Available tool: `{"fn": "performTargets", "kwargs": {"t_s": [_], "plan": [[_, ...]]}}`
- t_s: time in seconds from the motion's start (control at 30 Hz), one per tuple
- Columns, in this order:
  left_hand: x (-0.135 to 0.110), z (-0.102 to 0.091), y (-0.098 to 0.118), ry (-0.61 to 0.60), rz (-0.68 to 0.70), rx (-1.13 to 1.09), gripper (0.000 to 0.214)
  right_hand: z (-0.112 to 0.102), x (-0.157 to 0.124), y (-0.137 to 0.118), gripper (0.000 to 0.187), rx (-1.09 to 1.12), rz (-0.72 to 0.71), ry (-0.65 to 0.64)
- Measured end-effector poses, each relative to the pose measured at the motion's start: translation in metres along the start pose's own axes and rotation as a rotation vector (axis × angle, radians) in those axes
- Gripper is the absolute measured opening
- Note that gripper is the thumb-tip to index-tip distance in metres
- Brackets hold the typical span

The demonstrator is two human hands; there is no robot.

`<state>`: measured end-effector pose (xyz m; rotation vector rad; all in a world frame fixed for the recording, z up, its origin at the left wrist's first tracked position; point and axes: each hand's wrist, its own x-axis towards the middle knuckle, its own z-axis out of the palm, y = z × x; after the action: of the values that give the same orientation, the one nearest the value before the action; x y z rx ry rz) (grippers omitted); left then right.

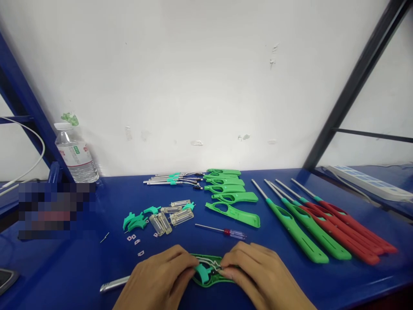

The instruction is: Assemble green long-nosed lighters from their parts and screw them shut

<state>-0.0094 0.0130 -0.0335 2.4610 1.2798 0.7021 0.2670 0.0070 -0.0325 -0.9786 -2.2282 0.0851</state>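
Observation:
In front of me lies a half shell of a green long-nosed lighter (211,282), inner side up, its metal tube (114,284) pointing left. A teal trigger (204,273) and white wires (208,261) sit inside it. My left hand (161,275) is closed around the shell's tube end, thumb and forefinger beside the trigger. My right hand (258,271) is closed too, its fingertips pinching the wires by a small dark part in the shell; the fingers partly hide that spot.
Behind are green half shells (234,213), tubes with wires (174,178), clear fuel tanks (182,216), teal triggers (137,221), small metal clips (134,237) and a screwdriver (222,231). Green and red lighters (342,226) lie right. A water bottle (76,155) and power strip (371,183) flank the table.

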Motion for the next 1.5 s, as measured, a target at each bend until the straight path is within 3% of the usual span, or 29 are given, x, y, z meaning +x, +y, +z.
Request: {"fn": "performTargets", "kwargs": {"t_s": [0.33, 0.8, 1.0, 1.33, 1.5], "plan": [[0.004, 0.004, 0.003, 0.022, 0.036, -0.004, 0.029, -0.004, 0.002, -0.003, 0.042, 0.047, 0.032, 0.014], [0.003, 0.007, 0.014, 0.060, 0.061, -0.018, 0.032, -0.011, 0.004, -0.006, 0.032, 0.198, 0.052, 0.054], [0.003, 0.011, 0.010, 0.072, 0.088, -0.026, 0.035, -0.010, 0.004, -0.008, 0.040, 0.169, 0.083, 0.044], [0.003, 0.012, 0.005, 0.108, 0.151, -0.016, 0.047, -0.008, 0.001, -0.005, 0.035, 0.110, -0.002, 0.080], [0.003, 0.012, 0.007, 0.139, 0.158, 0.029, 0.051, -0.008, 0.001, -0.007, 0.028, 0.126, 0.021, 0.085]]}}
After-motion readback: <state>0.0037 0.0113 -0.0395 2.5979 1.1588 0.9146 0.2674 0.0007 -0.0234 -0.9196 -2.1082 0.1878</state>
